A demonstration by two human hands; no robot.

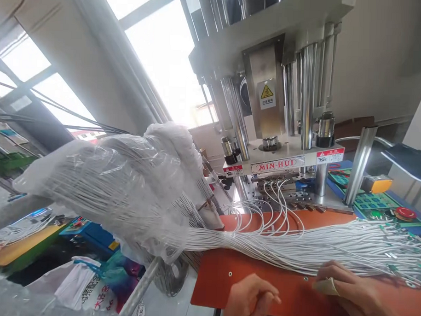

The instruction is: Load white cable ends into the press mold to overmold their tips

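My left hand [252,295] is over the front part of the orange-red work surface [213,278], its fingers curled in and the thumb close to them. Nothing shows in that hand. To its right, my right hand [354,292] has bent fingers beside the near edge of the white cable bundle [290,248]. A pale beige cover [325,287] is around one fingertip. The underside of this hand is hidden, so I cannot make out what it holds, if anything. Green-tipped cable ends [394,243] fan out at the right.
Behind the cables stands a press machine [277,167], with several white cables looping into its lower part. Clear plastic wrap [127,173] covers the cables at left, near a metal rail [142,287]. A control panel with a red button [403,213] is at right.
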